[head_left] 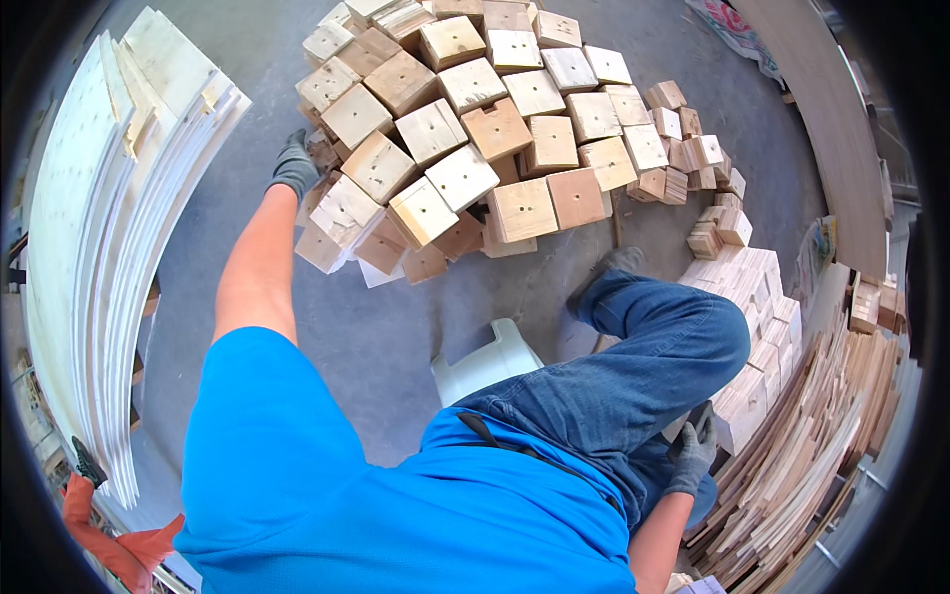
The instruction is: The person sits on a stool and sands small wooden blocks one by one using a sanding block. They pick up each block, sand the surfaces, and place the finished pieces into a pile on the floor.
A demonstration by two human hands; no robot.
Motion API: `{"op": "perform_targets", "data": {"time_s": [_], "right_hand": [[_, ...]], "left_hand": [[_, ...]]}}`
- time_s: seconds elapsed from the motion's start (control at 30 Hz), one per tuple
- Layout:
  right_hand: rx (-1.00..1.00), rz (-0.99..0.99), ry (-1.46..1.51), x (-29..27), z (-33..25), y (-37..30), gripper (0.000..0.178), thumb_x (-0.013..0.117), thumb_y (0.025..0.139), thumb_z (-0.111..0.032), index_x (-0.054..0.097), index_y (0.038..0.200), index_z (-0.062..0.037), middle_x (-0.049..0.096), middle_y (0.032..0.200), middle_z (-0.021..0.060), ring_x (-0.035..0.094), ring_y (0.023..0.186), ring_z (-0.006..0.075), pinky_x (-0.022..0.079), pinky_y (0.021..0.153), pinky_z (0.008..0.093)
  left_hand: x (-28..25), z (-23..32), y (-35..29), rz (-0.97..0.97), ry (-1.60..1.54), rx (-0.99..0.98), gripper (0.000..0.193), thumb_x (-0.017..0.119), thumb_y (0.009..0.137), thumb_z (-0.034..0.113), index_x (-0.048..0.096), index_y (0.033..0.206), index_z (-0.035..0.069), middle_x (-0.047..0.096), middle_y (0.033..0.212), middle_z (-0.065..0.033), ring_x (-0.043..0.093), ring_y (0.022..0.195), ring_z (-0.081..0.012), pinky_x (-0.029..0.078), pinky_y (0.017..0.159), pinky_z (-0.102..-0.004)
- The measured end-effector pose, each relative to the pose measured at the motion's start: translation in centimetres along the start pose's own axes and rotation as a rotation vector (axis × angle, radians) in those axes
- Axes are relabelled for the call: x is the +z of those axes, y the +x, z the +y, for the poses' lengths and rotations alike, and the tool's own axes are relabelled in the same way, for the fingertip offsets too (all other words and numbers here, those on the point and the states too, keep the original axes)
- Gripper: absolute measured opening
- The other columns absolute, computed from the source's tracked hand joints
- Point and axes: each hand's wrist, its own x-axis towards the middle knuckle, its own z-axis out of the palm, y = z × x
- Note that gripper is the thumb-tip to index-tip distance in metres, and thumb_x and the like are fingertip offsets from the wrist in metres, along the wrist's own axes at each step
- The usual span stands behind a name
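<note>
Left grip (pixel 295 166), gray-gloved, is at the left edge of wooden blocks (pixel 495 129) heaped on a concrete floor (pixel 381 327); whether it grasps one cannot be told. The right grip (pixel 693 453), its hold likewise unclear, is beside the worker's jeans (pixel 633 366), near a pale wood stack (pixel 760 361).

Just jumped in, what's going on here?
A person wearing gray gloves is reaching with the left hand to the left edge of a loose pile of wooden blocks; whether it grasps one is unclear. The right hand is down by the person's leg, near a neat stack of pale wood, with nothing clearly held. Loose wood strips lie beyond it, and large pale panels are stacked at far left.
</note>
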Motion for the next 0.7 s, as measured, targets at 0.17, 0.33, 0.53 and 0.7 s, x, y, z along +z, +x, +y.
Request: {"op": "perform_targets", "data": {"time_s": [0.17, 0.33, 0.53, 0.7], "right_hand": [[-0.036, 0.025, -0.037, -0.1, 0.5, -0.4, 0.075, 0.086, 0.088, -0.009, 0.058, 0.157, -0.0056, 0.065, 0.151, 0.0135, 0.065, 0.132, 0.0266, 0.051, 0.114, 0.038], [0.02, -0.021, 0.116, 0.7, -1.0, 0.1, 0.073, 0.085, 0.089, -0.008, 0.056, 0.156, 0.0, 0.064, 0.152, 0.0177, 0.064, 0.133, 0.0292, 0.05, 0.116, 0.0393], [-0.012, -0.015, 0.102, 1.3, -0.3, 1.4, 0.073, 0.086, 0.089, -0.008, 0.056, 0.154, 0.0035, 0.064, 0.151, 0.0185, 0.064, 0.132, 0.029, 0.05, 0.116, 0.0395], [-0.029, -0.059, 0.169, 1.6, -0.4, 2.0, 0.073, 0.086, 0.089, -0.006, 0.055, 0.154, 0.0052, 0.063, 0.152, 0.0178, 0.062, 0.135, 0.0278, 0.049, 0.117, 0.0388]], "left_hand": [[0.3, -0.5, -5.3, 0.224, 0.685, 0.489, 0.053, 0.072, 0.081, 0.011, 0.072, 0.133, 0.005, 0.075, 0.126, -0.0287, 0.072, 0.121, -0.045, 0.055, 0.105, -0.0465], [-0.6, -1.0, -6.1, 0.183, 0.727, 0.414, 0.051, 0.066, 0.084, 0.008, 0.074, 0.134, 0.008, 0.075, 0.124, -0.0289, 0.073, 0.117, -0.0449, 0.054, 0.105, -0.0431], [-0.1, -0.4, -7.3, 0.032, 0.671, 0.459, 0.045, 0.059, 0.09, 0.006, 0.074, 0.132, 0.007, 0.075, 0.129, -0.0245, 0.071, 0.12, -0.0409, 0.053, 0.106, -0.0404], [-0.7, 0.8, -6.5, -0.138, 0.733, 0.327, 0.051, 0.058, 0.091, 0.005, 0.07, 0.14, 0.008, 0.073, 0.135, -0.0234, 0.069, 0.127, -0.0414, 0.052, 0.109, -0.0412]]}}
